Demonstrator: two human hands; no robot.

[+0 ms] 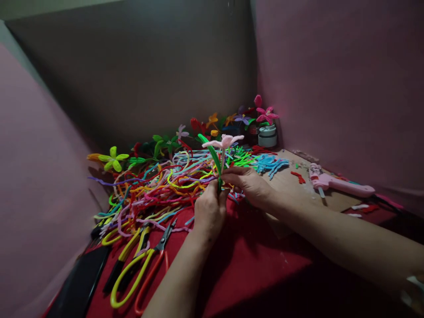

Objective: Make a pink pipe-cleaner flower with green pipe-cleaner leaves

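A pale pink pipe-cleaner flower [225, 141] stands upright over the red cloth, a long green leaf [212, 151] beside its stem. Closed around the lower green stem is my left hand [210, 205], its fingers wrapped about it. My right hand [250, 183] comes in from the right; its thumb and forefinger pinch the stem just above the left hand. Exactly what lies between those right fingertips is partly hidden. Behind both hands spreads a big tangle of coloured pipe cleaners [155, 190].
Scissors with yellow and red handles [132, 282] and yellow-black pliers [122, 256] lie front left, near a black flat object [79, 282]. A pink glue gun [344, 183] rests on cardboard at right. Finished flowers [113, 160] line the back; a pot [267, 137] stands there.
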